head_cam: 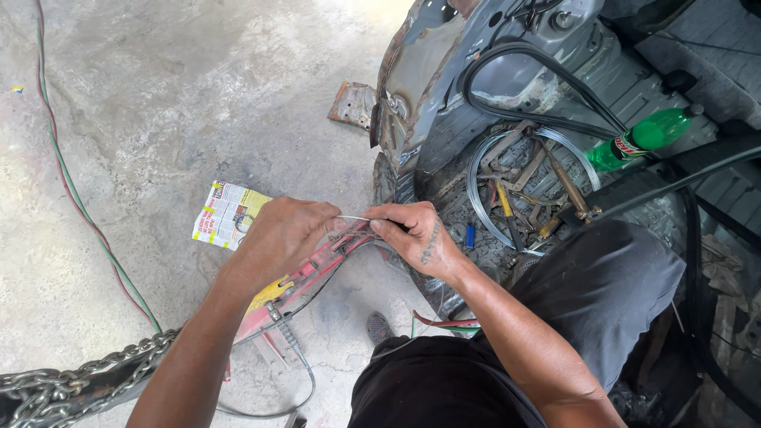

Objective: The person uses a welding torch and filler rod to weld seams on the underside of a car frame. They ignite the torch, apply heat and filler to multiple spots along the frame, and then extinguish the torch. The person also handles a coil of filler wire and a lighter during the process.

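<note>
Your left hand (279, 236) and right hand (412, 235) pinch a thin wire (353, 218) between closed fingers, just above the red tool (311, 279); your palms hide the wire's ends.

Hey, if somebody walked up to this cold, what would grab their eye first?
Probably the two bare hands at centre, the left hand and right hand, pinching a thin wire between them above a red tool on the concrete floor. Next, the green bottle at upper right, lying in the stripped car body beside a coil of wire, and the heavy chain at lower left.
</note>
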`<state>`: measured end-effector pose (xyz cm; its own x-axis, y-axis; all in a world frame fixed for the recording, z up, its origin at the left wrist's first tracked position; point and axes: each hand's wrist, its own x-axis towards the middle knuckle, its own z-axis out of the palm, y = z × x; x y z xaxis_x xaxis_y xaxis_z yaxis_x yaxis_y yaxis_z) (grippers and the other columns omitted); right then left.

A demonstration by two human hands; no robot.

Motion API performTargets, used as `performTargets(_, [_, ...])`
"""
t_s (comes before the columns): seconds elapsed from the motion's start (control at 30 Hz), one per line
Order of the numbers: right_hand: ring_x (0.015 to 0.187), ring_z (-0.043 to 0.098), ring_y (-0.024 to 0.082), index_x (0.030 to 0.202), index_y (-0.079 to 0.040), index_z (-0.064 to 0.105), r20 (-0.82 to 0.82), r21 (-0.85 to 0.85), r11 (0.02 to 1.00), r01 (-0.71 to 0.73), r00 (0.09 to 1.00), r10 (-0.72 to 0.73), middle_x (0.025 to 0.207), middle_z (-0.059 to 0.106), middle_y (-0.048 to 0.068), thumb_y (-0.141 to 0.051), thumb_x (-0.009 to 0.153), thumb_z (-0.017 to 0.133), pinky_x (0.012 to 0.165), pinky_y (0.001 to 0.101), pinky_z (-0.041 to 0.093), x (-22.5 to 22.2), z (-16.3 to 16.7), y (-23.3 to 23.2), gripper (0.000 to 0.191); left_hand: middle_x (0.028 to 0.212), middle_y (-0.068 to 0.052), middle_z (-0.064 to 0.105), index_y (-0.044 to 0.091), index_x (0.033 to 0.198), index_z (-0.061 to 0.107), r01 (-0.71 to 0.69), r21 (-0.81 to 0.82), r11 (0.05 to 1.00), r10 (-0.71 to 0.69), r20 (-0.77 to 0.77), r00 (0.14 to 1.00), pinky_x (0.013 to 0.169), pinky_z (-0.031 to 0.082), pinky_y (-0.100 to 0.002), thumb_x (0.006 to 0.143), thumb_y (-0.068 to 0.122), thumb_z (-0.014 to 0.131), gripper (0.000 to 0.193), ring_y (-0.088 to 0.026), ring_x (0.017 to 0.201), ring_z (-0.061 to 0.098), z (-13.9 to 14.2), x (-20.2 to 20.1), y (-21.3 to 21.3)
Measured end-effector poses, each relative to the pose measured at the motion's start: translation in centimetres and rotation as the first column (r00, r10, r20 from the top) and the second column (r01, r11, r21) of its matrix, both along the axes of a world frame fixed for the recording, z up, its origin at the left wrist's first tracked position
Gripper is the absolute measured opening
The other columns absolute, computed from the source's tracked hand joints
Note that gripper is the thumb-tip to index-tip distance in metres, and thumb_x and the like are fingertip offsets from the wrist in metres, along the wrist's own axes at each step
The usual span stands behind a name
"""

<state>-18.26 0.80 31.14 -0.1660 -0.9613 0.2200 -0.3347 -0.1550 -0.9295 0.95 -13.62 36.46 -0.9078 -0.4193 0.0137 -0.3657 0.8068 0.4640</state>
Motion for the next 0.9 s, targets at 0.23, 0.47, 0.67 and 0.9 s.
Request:
performTargets(0.23, [0.063, 0.066, 0.009, 0.112, 0.003, 0.072, 0.197, -0.113, 0.958, 0.263, 0.951, -0.238, 0.072, 0.07, 0.005, -0.01, 0.106, 0.06, 0.058, 0.0259, 0.057, 2.4, -3.5, -0.8, 0.019, 0.094, -0.012, 0.076, -0.004, 0.1, 0.072, -0.029, 0.715, 0.699, 0.656, -0.625, 0.423, 0.087, 0.065, -0.04, 0.102, 0.023, 0.064, 0.028, -0.025, 0.089, 0.077, -2.2, 0.5, -3.6])
performTargets(0.47, [0.063, 0.069, 0.009, 0.113, 0.003, 0.069, 0.212, 0.097, 0.993, 0.064, 0.974, -0.084, 0.074, 0.07, 0.003, -0.012, 0.104, 0.059, 0.057, 0.0258, 0.058, 9.5, -9.4, -1.1, 0.02, 0.102, -0.02, 0.072, -0.007, 0.116, 0.061, 0.446, 0.788, 0.424, 0.897, -0.435, -0.083, 0.09, 0.065, -0.049, 0.105, 0.028, 0.066, 0.037, -0.033, 0.093, 0.075, -6.3, -1.2, -5.1])
performTargets(0.67, [0.062, 0.056, 0.006, 0.118, 0.0, 0.074, 0.35, 0.18, 0.969, 0.17, 0.91, -0.224, 0.072, 0.061, 0.0, -0.016, 0.103, 0.061, 0.055, 0.0232, 0.051, 3.7, -7.7, -1.5, 0.025, 0.119, -0.021, 0.069, -0.001, 0.133, 0.056, 0.035, 0.729, 0.684, 0.724, -0.684, 0.09, 0.1, 0.058, -0.045, 0.106, 0.025, 0.064, 0.038, -0.031, 0.109, 0.07, -4.8, 3.3, -5.4])
performTargets(0.9, [0.079, 0.065, 0.007, 0.114, 0.002, 0.074, 0.083, -0.002, 0.998, -0.056, 0.995, 0.056, 0.088, 0.076, 0.004, -0.014, 0.103, 0.065, 0.071, 0.0256, 0.054, 0.2, -1.7, -2.4, 0.022, 0.143, -0.019, 0.058, 0.0, 0.144, 0.052, -0.218, -0.231, 0.948, 0.094, -0.452, 0.887, 0.121, 0.028, -0.061, 0.094, 0.023, 0.074, 0.058, -0.038, 0.139, 0.049, 0.1, 4.7, -2.8])
